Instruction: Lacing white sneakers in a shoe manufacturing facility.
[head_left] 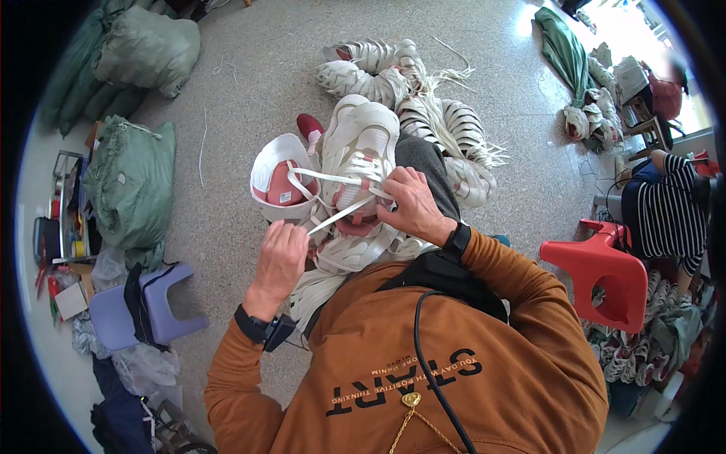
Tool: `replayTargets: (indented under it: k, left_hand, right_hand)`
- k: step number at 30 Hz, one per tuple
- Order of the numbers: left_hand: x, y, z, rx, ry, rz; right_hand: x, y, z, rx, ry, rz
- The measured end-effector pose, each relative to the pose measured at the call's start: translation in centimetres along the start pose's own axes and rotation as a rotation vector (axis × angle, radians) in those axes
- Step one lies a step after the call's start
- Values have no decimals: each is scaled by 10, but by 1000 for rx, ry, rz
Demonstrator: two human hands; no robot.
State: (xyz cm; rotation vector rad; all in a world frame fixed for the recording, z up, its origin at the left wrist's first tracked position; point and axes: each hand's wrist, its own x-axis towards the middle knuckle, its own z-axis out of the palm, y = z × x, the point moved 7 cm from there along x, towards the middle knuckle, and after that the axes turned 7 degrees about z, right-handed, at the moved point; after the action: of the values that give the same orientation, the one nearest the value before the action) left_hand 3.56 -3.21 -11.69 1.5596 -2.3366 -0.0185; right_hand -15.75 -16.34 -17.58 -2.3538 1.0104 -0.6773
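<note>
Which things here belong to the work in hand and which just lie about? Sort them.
Work in hand:
white lace, held by left hand and right hand
white shoe
bundled laces, probably

Lying about, apparently:
purple stool
red stool
green sack

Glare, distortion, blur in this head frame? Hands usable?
Head view: bright opening blown out at upper right, glare on the floor nearby; head view: black corners, fisheye warping toward the rim; head view: left hand, right hand and lace readable, a person's head at far upper right smeared.
</note>
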Motion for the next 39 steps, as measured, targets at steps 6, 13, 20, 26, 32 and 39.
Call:
replayTargets:
  k: [6, 13, 20, 26, 32, 39]
  left_hand:
    - [-109, -52, -20, 95, -229, -208]
    - [-6, -15, 0, -270, -300, -250]
    - [97, 10, 36, 86, 66, 109]
    - [104, 12, 38, 83, 40, 124]
    - [91, 10, -13, -142, 252, 194]
    - [66, -31, -3, -576, 238, -200]
  right_hand:
    - [-5, 18, -2, 81, 22, 86]
    - [-4, 17, 2, 293, -37, 133]
    - [-4, 10, -8, 341, -118, 142]
    - [17, 3, -28, 326, 32, 44]
    - [48, -45, -7, 135, -73, -136]
    - [30, 38, -48, 1456, -68, 552]
